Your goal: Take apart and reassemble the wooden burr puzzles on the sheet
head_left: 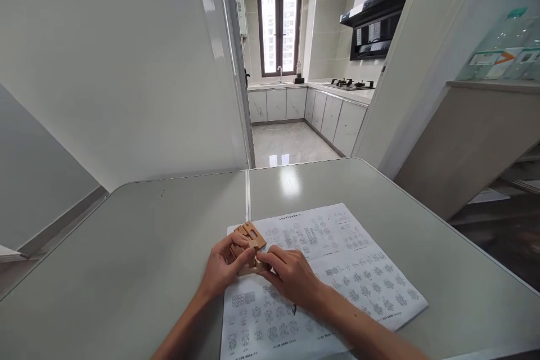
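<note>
Fingers of both hands are drawn in close around a small cluster of wooden pieces [253, 233]. Left hand [223, 263]: fingers curled narrow, thumb and fingertips holding the cluster from its left side; a small pale block [253, 244] shows at the fingertips. Right hand [292, 273]: thumb and forefinger nearly together at the cluster's lower right edge, gripping a part of it; the exact contact is hidden by the fingers. The hands are near each other, the cluster between them. One piece, with an oblong slot, tilts up beyond the left fingers. How the pieces join cannot be told.

Location of cluster: over the upper left part of a white paper sheet [337, 247], which is printed with rows of small grey diagrams, too small to read. A crease crosses the sheet. Right forearm passes above its lower part.

Sheet lies on a grey-green table [147, 259] with rounded far corners. A pale seam runs from the far edge towards the sheet; a bright reflection sits right of it.

Beyond the table: an opening onto a kitchen with white cabinets [276, 104], a tap [280, 72] below a dark-framed window [279, 28], a stove [350, 85], and a black hood [379, 8] above. At far right, clear bottles [491, 53] stand on a ledge [493, 86].
</note>
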`<act>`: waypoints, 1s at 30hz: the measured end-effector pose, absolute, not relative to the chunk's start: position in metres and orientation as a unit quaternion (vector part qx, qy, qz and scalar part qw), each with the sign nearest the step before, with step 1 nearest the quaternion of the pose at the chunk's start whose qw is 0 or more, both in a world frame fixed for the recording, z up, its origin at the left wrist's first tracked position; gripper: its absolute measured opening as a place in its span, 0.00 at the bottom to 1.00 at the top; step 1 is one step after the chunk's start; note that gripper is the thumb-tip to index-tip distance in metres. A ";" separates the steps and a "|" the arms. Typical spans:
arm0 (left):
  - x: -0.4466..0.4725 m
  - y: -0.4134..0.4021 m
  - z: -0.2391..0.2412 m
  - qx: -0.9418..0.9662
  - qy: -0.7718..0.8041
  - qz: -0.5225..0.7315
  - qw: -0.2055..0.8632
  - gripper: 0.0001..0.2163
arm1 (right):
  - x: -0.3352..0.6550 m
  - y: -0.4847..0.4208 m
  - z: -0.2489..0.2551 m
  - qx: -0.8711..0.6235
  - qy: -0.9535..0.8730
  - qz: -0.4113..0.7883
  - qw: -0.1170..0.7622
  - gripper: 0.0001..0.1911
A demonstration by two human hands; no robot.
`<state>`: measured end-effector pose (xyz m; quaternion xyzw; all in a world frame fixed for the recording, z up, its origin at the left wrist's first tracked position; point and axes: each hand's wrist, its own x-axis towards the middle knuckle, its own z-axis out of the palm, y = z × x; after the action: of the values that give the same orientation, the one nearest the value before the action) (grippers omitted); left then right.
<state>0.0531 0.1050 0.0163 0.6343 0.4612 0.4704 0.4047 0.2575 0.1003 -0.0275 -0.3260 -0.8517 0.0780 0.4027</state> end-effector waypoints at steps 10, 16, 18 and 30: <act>0.047 0.108 0.016 0.620 0.527 0.455 0.362 0.14 | 0.259 0.102 -0.024 -0.289 -0.832 0.024 0.472 0.10; 0.050 0.109 0.017 0.584 0.567 0.480 0.327 0.14 | 0.259 0.100 -0.021 -0.277 -0.827 0.020 0.488 0.09; 0.048 0.111 0.016 0.564 0.579 0.492 0.322 0.15 | 0.258 0.099 -0.021 -0.274 -0.828 0.021 0.489 0.09; 0.024 0.121 0.024 0.508 0.645 0.517 0.241 0.16 | 0.260 0.105 -0.029 -0.462 -0.754 0.190 0.426 0.07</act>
<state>0.0238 0.1214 0.0235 0.5081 0.6451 0.5175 0.2407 0.2595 0.1053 -0.0289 -0.4621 -0.7541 0.1903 0.4261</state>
